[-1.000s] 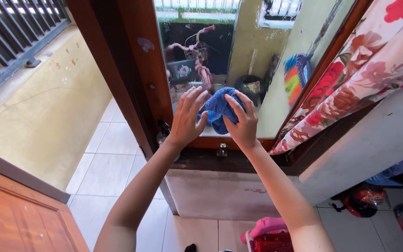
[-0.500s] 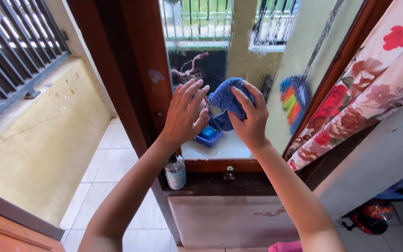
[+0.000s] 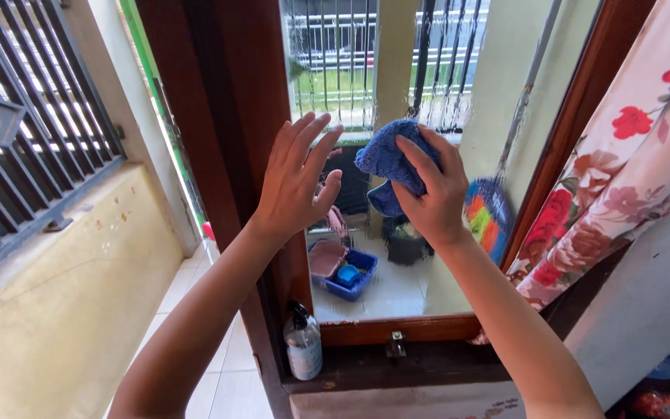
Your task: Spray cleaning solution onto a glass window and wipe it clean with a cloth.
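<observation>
My right hand grips a bunched blue cloth and presses it against the window glass. My left hand is open, fingers spread, its palm flat near the left side of the pane beside the brown wooden frame. The glass looks streaked and wet. The cloth sits between the two hands, at about mid-height of the pane.
A clear spray bottle stands on the dark sill by the frame's lower left. A floral curtain hangs to the right. A metal latch sits on the bottom rail. Iron bars and a yellow wall lie left.
Both hands and the cloth have moved up the pane, from near the bottom rail to mid-height. The view has tilted upward, and the spray bottle came into sight.
</observation>
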